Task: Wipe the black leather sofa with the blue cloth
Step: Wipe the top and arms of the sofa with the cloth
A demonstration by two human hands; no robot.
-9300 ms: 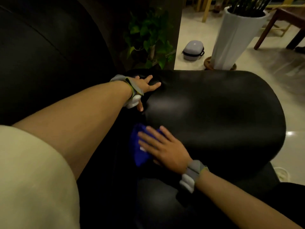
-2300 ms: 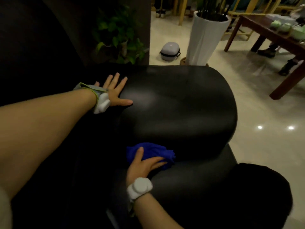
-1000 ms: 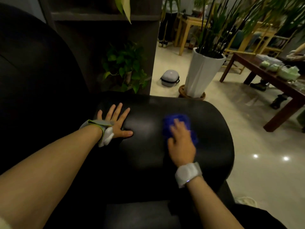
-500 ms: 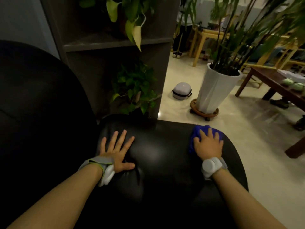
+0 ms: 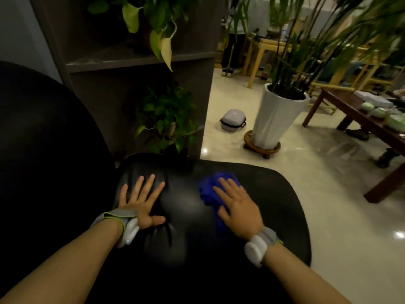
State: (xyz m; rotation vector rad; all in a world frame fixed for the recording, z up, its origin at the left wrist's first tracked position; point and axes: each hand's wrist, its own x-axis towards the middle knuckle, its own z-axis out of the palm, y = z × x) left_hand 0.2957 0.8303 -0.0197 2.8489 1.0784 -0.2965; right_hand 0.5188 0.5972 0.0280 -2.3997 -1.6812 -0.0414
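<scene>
The black leather sofa (image 5: 252, 249) fills the lower half of my view, its broad rounded arm stretching out in front of me and its tall back rising dark on my left. Behind it stands a dark wooden shelf unit (image 5: 122, 62) with leafy plants, and on the pale tiled floor sits a tall white planter (image 5: 276, 119) on a round wooden stand, with a small grey case (image 5: 232, 118) just beside it. A dark wooden table (image 5: 359, 119) is off to the right. My left hand (image 5: 142, 202) lies flat on the arm, fingers spread straight, denting the leather. My right hand (image 5: 238, 205) presses the bunched blue cloth (image 5: 211, 189) onto the top of the arm, fingers straight over it
</scene>
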